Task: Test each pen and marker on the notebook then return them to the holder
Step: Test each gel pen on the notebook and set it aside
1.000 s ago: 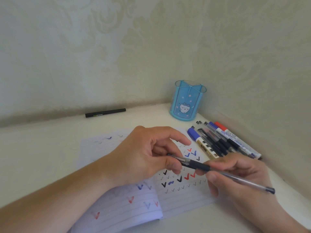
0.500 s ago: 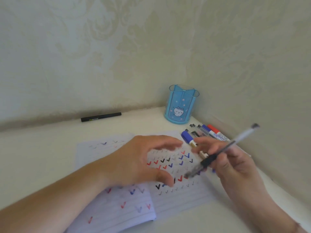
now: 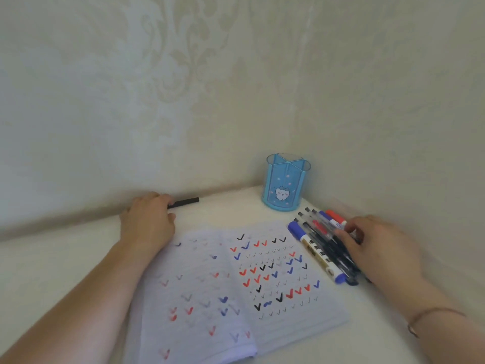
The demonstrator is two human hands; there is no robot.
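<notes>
At about 10 o'clock from the notebook [image 3: 236, 290], the left hand [image 3: 148, 222] covers one end of the black pen [image 3: 185, 202] lying along the foot of the wall. Its fingers curl over the pen, but whether they actually pinch it or only rest on it I cannot tell; the far half of the pen pokes out towards 3 o'clock. The notebook lies open in the middle, both pages dotted with red, blue and black ticks.

At 1 o'clock from the notebook stands the blue holder [image 3: 284, 183], upright in the corner, its compartments looking empty. Below it, at 3 o'clock from the notebook, a row of pens and markers [image 3: 319, 239] lies side by side on the table, the blue marker [image 3: 312, 249] nearest the page. The right hand [image 3: 378, 248] lies over the lower part of that row, fingers spread and fairly straight, touching the pens rather than gripping any one.

Risks, as I judge them: the pens are round and packed tight, so a nudge from the right hand could roll them off at 5 o'clock. The black pen sits hard against the wall, so a fumbled pick-up may only shove it along. The holder is light and could tip when pens drop in.
</notes>
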